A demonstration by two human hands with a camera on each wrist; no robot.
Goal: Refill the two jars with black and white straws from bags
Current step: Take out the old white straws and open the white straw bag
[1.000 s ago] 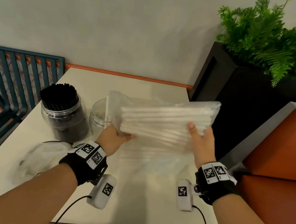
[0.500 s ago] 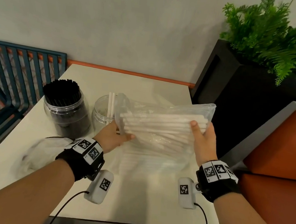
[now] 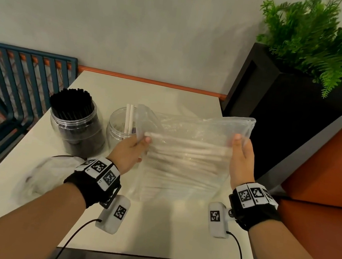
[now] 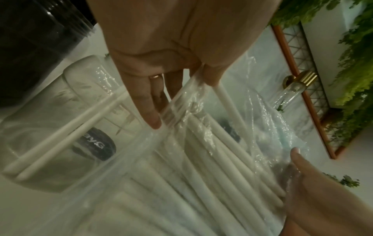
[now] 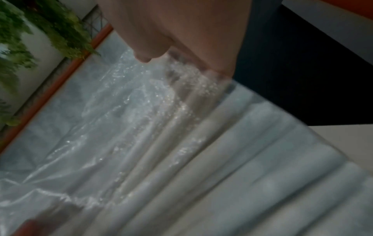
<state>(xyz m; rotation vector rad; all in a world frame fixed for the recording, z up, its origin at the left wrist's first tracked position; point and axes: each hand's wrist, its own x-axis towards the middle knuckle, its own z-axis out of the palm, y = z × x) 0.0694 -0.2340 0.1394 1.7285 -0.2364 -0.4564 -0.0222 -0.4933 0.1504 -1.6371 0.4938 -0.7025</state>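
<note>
A clear plastic bag [image 3: 191, 132] of white straws [image 3: 184, 153] lies low over the table [image 3: 153, 224], held at both ends. My left hand [image 3: 133, 146] pinches the bag's left edge [image 4: 181, 99] together with a white straw [image 4: 228, 102]. My right hand [image 3: 242, 154] grips the bag's right end [image 5: 181, 79]. Just left of the bag stands a clear jar [image 3: 117, 131] with two white straws [image 3: 129, 117] in it. A jar packed with black straws [image 3: 74, 116] stands further left.
A crumpled clear bag [image 3: 45, 171] lies on the table near my left forearm. A blue slatted bench [image 3: 20, 79] is at the left, a black planter [image 3: 275, 121] with ferns at the right, and an orange seat [image 3: 329, 172] beside it.
The bag of white straws has come down from mid-air toward the table. Both hands lowered with it, and the straws have settled to the bag's lower part.
</note>
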